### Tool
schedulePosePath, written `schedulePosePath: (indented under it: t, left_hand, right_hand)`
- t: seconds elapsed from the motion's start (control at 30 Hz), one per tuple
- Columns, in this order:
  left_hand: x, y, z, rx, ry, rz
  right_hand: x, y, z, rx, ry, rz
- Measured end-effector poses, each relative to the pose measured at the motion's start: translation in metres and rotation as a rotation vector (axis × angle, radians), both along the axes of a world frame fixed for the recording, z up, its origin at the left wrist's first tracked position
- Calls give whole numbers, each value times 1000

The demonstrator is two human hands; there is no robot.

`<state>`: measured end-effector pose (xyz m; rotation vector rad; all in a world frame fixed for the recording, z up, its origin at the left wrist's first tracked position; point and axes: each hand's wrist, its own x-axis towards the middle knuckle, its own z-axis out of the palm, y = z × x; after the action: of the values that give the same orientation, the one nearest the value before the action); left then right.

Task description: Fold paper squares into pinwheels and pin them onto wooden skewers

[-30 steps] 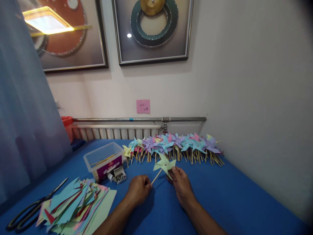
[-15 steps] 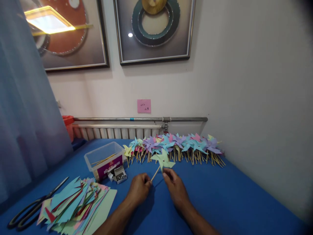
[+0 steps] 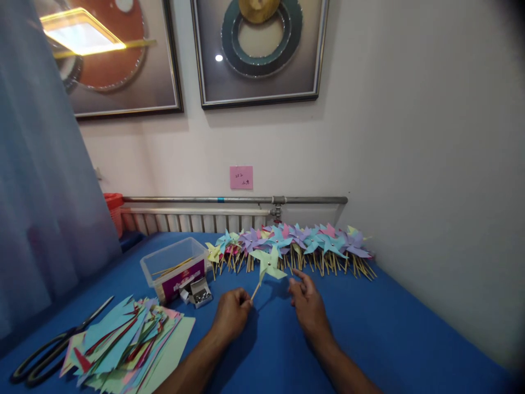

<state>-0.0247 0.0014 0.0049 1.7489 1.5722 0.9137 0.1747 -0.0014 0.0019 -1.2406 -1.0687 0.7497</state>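
A pale green paper pinwheel (image 3: 269,264) on a thin wooden stick stands tilted over the blue table. My left hand (image 3: 233,313) pinches the stick near its lower end. To the right of the pinwheel is my right hand (image 3: 307,303), apart from it, index finger stretched out and the other fingers loosely curled, with nothing in it. Behind both hands lies a long row of finished pinwheels (image 3: 283,241) in blue, purple, pink and yellow, their sticks pointing toward me.
A clear plastic box (image 3: 174,268) with sticks stands at left, beside a small open carton of pins (image 3: 200,293). Nearer lie a heap of coloured paper pieces (image 3: 127,345) and black-handled scissors (image 3: 61,342). A radiator (image 3: 197,221) runs along the wall; a blue curtain (image 3: 49,164) hangs left.
My right hand has moved away from the pinwheel to the right, its index finger now extended. The pinwheel has shifted slightly left, and its blades have turned a little.
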Motion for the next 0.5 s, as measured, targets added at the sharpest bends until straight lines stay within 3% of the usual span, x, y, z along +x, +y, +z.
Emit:
schedulePosePath:
  t: [0.33,0.4,0.5]
  left_hand:
    - [-3,3,-2,31,19,5]
    - [-4,4,-3,33,3,1]
    - [-3,4,-4,31,-8,-11]
  right_hand:
    - [-22,-13,-10,-6,-262,294]
    - [-21,-12,-9,-8,-236,258]
    - [-13,-5,-7,-10,-115,62]
